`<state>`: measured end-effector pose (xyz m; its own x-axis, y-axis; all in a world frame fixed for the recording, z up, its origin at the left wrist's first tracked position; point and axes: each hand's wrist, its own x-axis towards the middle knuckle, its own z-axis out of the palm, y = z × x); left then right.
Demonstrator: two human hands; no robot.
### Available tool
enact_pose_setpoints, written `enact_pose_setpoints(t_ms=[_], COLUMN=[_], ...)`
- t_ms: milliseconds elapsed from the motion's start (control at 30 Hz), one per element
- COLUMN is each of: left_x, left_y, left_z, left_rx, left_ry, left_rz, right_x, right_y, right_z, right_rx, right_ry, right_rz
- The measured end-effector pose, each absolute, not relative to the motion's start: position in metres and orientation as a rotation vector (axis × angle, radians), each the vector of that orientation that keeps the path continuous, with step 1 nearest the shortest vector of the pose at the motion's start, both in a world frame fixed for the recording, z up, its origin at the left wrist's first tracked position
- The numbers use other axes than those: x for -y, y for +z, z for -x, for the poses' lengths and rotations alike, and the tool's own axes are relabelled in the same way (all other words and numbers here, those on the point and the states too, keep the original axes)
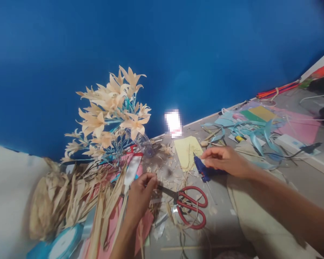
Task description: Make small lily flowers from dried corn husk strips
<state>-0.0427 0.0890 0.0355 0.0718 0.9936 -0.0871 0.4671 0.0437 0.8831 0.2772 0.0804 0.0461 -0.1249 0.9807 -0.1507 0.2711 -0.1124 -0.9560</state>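
My right hand (226,161) reaches in from the right, fingers closed at the side of a blue hot glue gun (201,168). The gun's tip points up and left over a pale yellow sheet (183,149), and a thin wire leg sticks out below it. My left hand (143,189) is pinched, thumb against fingertips; whatever it holds is too small to make out. Just right of it lie scissors with red handles (194,196), blades toward my left hand. Beyond stands a bunch of cream artificial lilies (110,118) on blue-green stems in a clear vase (147,144).
Dried husk strips (78,201) and a teal ribbon spool (66,242) lie at left. Scraps (170,169) litter the table. Light blue ribbons (256,136), coloured sheets (299,126) and a white power strip (299,149) are at right. A blue wall (191,54) rises behind.
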Motion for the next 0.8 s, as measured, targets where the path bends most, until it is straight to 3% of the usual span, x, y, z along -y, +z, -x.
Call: enact_pose_setpoints(t_ms=[333, 800], left_x=[-0.061, -0.024], left_y=[0.025, 0.024], left_z=[0.029, 0.078], left_rx=[-1.306, -1.749], left_ry=[0.56, 0.584], left_rz=[-1.832, -1.731], right_x=[-0.034, -0.031], right_y=[0.019, 0.012], right_z=[-0.296, -0.306], right_rx=[2.116, 2.4], right_ry=[1.195, 0.769], right_rz=[1.647, 1.782])
